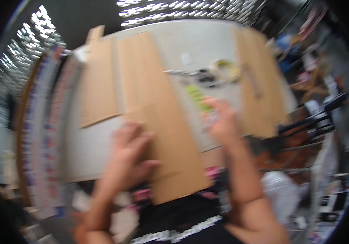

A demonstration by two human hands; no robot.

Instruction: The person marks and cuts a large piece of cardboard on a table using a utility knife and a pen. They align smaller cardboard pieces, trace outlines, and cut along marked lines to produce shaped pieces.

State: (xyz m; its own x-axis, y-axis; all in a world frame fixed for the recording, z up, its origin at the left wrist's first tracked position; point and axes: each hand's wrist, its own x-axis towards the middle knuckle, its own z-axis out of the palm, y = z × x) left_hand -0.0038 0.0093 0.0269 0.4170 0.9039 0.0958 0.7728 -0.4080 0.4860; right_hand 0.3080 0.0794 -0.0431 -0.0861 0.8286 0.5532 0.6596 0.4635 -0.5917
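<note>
A long brown cardboard panel [174, 134] lies lengthwise on the pale table, its near end jutting over the edge toward my body. My left hand [131, 148] rests at the panel's left edge, thumb and fingers apart. Over the table to the right of the panel is my right hand [221, 120], fingers bent together around something small and pale, too smeared to name. Right beside its fingertips a lime-green strip [197, 96] shows; whether the hand touches it I cannot tell. Motion blurs the whole picture.
Another cardboard panel [99, 81] lies at the left, and one more [260, 81] at the right. Tape-like rolls [225, 70] and dark small items [206, 77] sit at the table's middle back. Printed long boxes [54, 134] stand left. A white plastic bag [280, 191] is low right.
</note>
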